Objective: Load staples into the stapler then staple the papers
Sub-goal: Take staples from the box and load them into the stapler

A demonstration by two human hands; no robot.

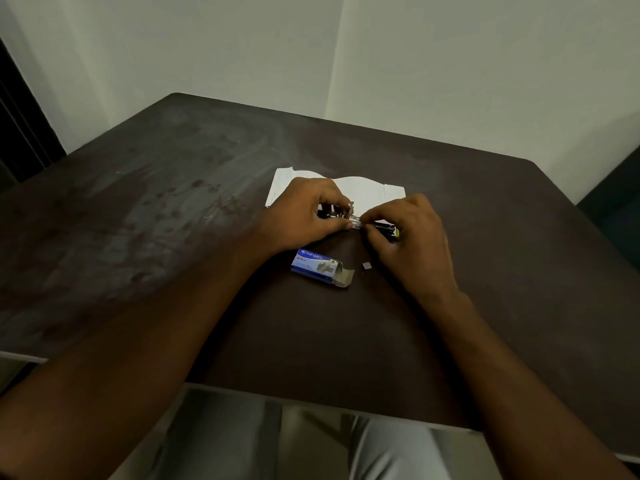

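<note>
A small black stapler (385, 229) lies on the dark table (173, 202), mostly hidden between my hands. My left hand (304, 213) grips its left end. My right hand (410, 233) pinches a shiny strip of staples (356, 221) at the stapler's middle. The white papers (367, 190) lie just behind both hands, with curled edges. A blue staple box (317, 266) with its flap open lies in front of my hands. A small loose piece of staples (366, 265) rests to the right of the box.
The table's near edge runs above my lap at the bottom. White walls stand behind the table, with a dark doorway (20, 126) at the left.
</note>
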